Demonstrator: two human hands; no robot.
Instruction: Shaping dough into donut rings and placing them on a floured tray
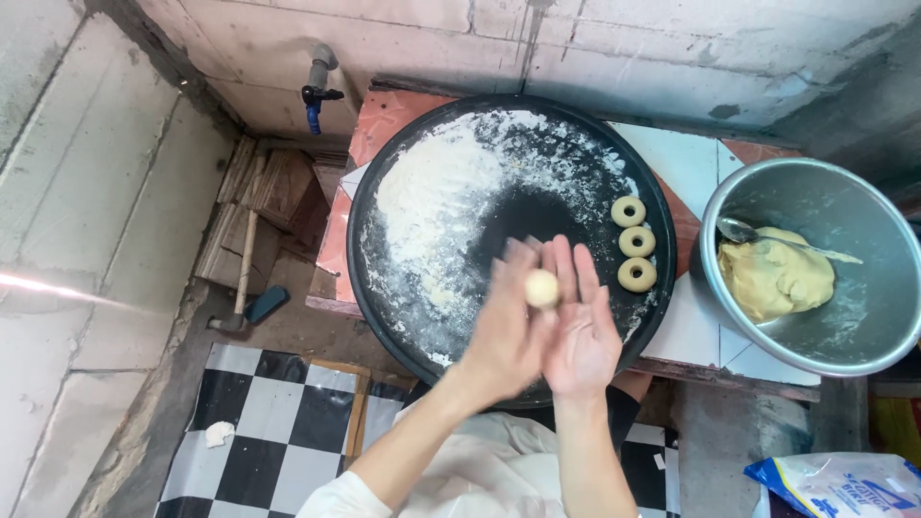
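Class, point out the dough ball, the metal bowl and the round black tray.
dough ball [542, 287], head view, its middle, between the palms.
metal bowl [808, 198], head view, bare inner wall.
round black tray [523, 213], head view, bare dark centre.

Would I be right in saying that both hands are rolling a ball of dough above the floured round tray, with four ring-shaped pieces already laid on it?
Not quite: the head view shows three dough rings, not four, laid along the right side of the floured round tray. The rest holds: the left hand and right hand have a ball of dough between them above it.
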